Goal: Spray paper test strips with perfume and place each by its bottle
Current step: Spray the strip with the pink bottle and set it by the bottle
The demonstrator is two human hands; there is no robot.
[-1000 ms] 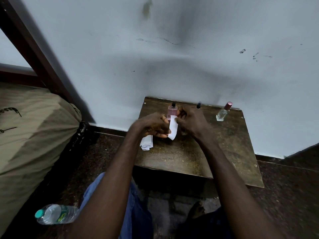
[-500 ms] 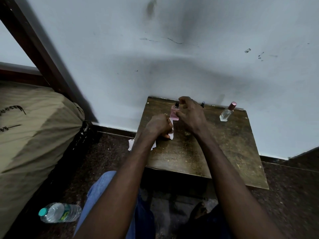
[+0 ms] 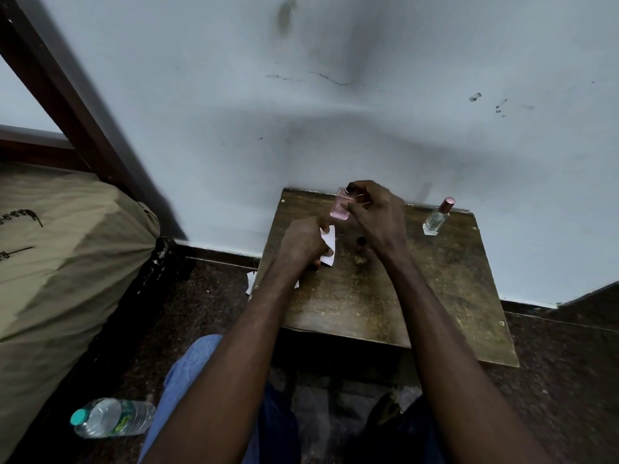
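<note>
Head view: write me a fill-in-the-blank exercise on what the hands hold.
The right hand grips the ___ perfume bottle.
The left hand pinches a white ___ strip.
The water bottle lies on the ___.
Missing words: pink; paper; floor.

1. A small, scuffed wooden table [image 3: 418, 296] sits hard against the wall.
2. Towards its 1 o'clock corner stands a clear bottle [image 3: 434, 220] (pink cap on).
3. At 9 o'clock, white paper strips [image 3: 250, 283] overhang the edge, partly hidden by a forearm.
</note>
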